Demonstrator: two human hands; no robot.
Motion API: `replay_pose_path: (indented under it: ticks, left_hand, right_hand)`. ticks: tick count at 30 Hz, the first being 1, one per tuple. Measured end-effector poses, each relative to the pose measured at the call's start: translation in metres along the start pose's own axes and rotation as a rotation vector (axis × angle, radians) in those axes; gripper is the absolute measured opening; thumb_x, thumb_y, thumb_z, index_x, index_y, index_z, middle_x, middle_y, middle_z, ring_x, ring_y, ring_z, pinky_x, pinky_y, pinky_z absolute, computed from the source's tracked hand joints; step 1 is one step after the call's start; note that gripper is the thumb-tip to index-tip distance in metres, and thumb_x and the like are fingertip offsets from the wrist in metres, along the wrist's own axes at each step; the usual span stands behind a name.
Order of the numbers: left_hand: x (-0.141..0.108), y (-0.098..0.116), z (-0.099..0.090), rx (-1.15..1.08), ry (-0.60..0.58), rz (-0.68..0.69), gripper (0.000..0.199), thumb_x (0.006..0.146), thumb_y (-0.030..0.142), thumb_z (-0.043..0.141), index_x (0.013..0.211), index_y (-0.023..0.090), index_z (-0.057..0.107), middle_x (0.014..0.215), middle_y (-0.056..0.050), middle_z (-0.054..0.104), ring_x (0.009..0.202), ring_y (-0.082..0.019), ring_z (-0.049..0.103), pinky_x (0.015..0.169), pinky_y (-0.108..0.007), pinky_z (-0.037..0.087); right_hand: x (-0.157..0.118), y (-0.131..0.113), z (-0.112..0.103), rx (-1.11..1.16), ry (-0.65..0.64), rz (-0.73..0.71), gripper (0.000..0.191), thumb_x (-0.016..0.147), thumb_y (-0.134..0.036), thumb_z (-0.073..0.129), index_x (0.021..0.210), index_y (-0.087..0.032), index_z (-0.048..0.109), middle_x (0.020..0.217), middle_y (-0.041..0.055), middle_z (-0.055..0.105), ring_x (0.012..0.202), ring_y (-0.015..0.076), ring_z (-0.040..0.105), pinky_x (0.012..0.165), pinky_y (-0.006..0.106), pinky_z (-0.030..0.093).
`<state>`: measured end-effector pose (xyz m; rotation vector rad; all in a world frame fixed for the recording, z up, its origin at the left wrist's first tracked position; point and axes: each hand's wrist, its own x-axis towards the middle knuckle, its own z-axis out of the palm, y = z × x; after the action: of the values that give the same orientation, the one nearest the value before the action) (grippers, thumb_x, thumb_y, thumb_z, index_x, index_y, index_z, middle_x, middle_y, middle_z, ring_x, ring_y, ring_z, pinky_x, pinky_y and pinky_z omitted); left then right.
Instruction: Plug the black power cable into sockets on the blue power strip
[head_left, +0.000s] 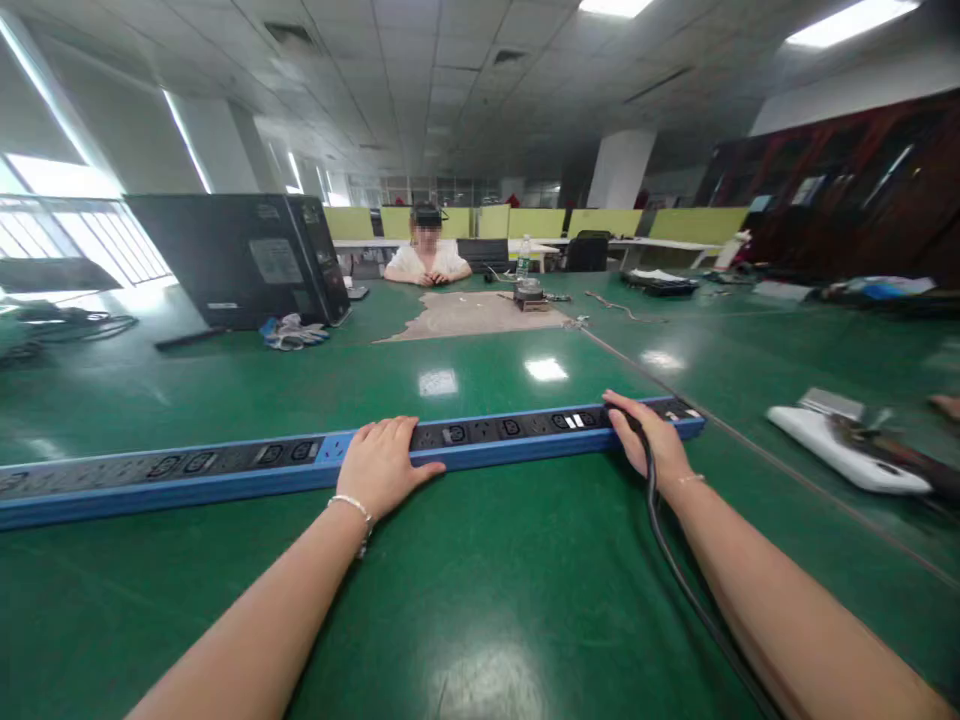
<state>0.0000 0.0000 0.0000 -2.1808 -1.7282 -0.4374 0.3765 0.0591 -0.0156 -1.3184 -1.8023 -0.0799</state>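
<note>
A long blue power strip (pixel 517 452) with black sockets lies across the green table, running out of view at the left. My left hand (pixel 381 462) is closed over the strip near its middle, thumb along the front side and fingers over the top. Near the strip's right end, my right hand (pixel 651 440) grips the end of a black power cord (pixel 664 545) against the sockets. The plug itself is mostly hidden by my fingers. From that hand the cord runs down past my right forearm to the bottom edge.
Across the green table (pixel 495 570) sits another person (pixel 427 255) with hands together. A black computer case (pixel 240 260) and gloves (pixel 294 332) stand at the far left. A bottle (pixel 523 260) is at the back; a white device (pixel 847 450) lies at the right.
</note>
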Motion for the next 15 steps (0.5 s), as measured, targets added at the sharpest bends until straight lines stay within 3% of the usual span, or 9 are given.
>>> replay_pose_path:
  ticks: [4,7,8,12,15]
  left_hand:
    - [0.000,-0.001,0.000,-0.006,0.011,-0.007,0.066,0.071,0.064,0.053,0.116,0.016,0.050,0.115,-0.012,0.060,0.108,-0.027,0.053,0.094,-0.041,0.036]
    - [0.000,-0.001,0.000,-0.009,0.019,-0.005,0.066,0.070,0.064,0.053,0.116,0.017,0.050,0.115,-0.012,0.060,0.107,-0.027,0.054,0.094,-0.041,0.036]
    - [0.001,-0.001,0.000,-0.008,0.021,-0.002,0.067,0.070,0.065,0.053,0.116,0.016,0.050,0.115,-0.012,0.060,0.107,-0.027,0.054,0.093,-0.041,0.037]
    - [0.001,-0.001,0.000,-0.015,0.026,0.002,0.066,0.071,0.065,0.052,0.115,0.016,0.051,0.114,-0.012,0.061,0.106,-0.027,0.054,0.093,-0.041,0.037]
    - [0.001,-0.001,0.001,-0.026,0.033,-0.001,0.066,0.070,0.064,0.054,0.115,0.017,0.051,0.114,-0.012,0.061,0.107,-0.027,0.053,0.093,-0.041,0.036]
  right_hand:
    - [0.004,-0.008,-0.004,0.054,0.164,0.117,0.036,0.083,-0.042,0.045,0.105,-0.021,0.065,0.106,0.0066,0.067,0.099,0.0220,0.060,0.092,0.040,0.044]
    - [0.012,-0.033,-0.005,0.150,0.428,0.195,0.038,0.086,-0.041,0.041,0.109,-0.020,0.062,0.108,0.0076,0.065,0.101,0.0208,0.059,0.092,0.039,0.043]
    - [0.014,-0.043,-0.003,0.192,0.411,0.177,0.038,0.086,-0.041,0.042,0.110,-0.020,0.062,0.110,0.0074,0.064,0.103,0.0206,0.058,0.093,0.038,0.043]
    - [0.013,-0.078,0.019,0.294,0.065,0.112,0.036,0.084,-0.043,0.046,0.105,-0.021,0.064,0.105,0.0057,0.066,0.098,0.0208,0.060,0.088,0.036,0.045]
    - [0.009,-0.086,0.036,0.302,-0.044,0.084,0.034,0.085,-0.042,0.045,0.105,-0.022,0.064,0.105,0.0048,0.066,0.097,0.0206,0.060,0.087,0.035,0.046]
